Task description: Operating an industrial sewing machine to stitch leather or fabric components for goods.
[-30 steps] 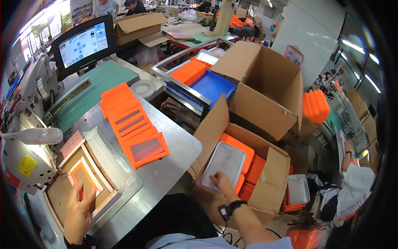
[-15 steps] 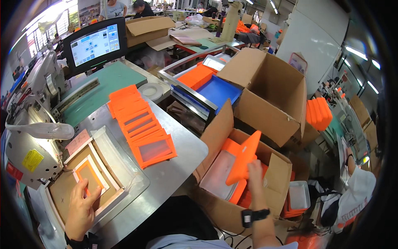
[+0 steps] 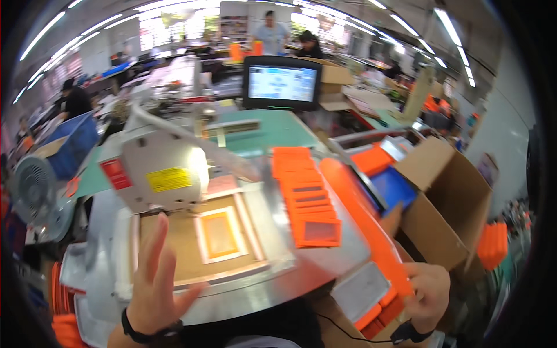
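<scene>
My right hand (image 3: 426,293) grips the near end of a long flat orange piece (image 3: 362,223), which slants up over the right edge of the metal table. My left hand (image 3: 159,284) is raised with fingers apart and nothing in it, near the front of a brown work plate (image 3: 174,249). On that plate lies a small orange frame (image 3: 221,233) inside a white border (image 3: 203,229). The white sewing machine head (image 3: 151,168) stands behind the plate, its lamp lit. A row of overlapping orange framed pieces (image 3: 304,197) lies on the table to the right. Motion blurs both hands somewhat.
A lit screen (image 3: 281,83) stands at the back. Right of the table are a blue tray (image 3: 391,188), a large open cardboard box (image 3: 435,211) and a lower box with orange pieces and a grey-white panel (image 3: 361,292). A fan (image 3: 39,180) and blue bin (image 3: 75,142) stand left.
The view has swung left. My right hand has lifted the orange piece out from above the lower box toward the table. My left hand has come up off the small frame and spread its fingers.
</scene>
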The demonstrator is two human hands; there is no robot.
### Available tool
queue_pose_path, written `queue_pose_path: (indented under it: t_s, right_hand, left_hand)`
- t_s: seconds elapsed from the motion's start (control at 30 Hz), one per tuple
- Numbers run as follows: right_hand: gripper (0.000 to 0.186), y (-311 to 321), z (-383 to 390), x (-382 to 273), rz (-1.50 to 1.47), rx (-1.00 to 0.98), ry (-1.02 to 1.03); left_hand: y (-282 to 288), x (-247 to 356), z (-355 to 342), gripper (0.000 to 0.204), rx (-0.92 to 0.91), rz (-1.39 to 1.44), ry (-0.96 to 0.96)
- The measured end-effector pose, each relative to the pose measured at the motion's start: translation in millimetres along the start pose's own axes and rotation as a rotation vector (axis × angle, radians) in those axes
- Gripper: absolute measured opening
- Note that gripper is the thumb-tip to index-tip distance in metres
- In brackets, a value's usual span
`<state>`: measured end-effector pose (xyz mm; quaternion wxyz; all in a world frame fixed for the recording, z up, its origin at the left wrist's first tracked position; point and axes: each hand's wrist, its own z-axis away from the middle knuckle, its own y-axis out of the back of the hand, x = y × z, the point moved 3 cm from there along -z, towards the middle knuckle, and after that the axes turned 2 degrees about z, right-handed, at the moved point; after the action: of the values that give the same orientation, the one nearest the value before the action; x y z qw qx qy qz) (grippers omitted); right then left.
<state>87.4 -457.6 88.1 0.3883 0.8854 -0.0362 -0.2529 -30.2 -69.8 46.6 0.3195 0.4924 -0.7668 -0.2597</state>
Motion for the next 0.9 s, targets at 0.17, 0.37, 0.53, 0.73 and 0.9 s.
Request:
queue_pose_path:
  t_s: [0.17,0.37,0.53,0.73,0.9]
  right_hand:
    - [0.021,-59,-99,-44,0.039,-0.385,0.515]
    - [0.021,-59,-112,-61,0.119,-0.346,0.452]
    - [0.014,-38,-105,-59,0.201,-0.426,0.388]
    - [0.010,-17,-90,-63,0.131,-0.491,0.429]
    - [0.013,-12,-83,-66,0.020,-0.582,0.461]
  left_hand:
    - [70,60,30,0.096,0.154,-0.360,-0.103]
    - [70,40,74,0.095,-0.010,-0.373,0.125]
    - [71,6,52,0.073,-0.082,-0.233,0.167]
    - [68,-23,-55,0.042,-0.115,-0.749,-0.204]
    - [49,-47,-88,0.038,-0.034,-0.761,-0.370]
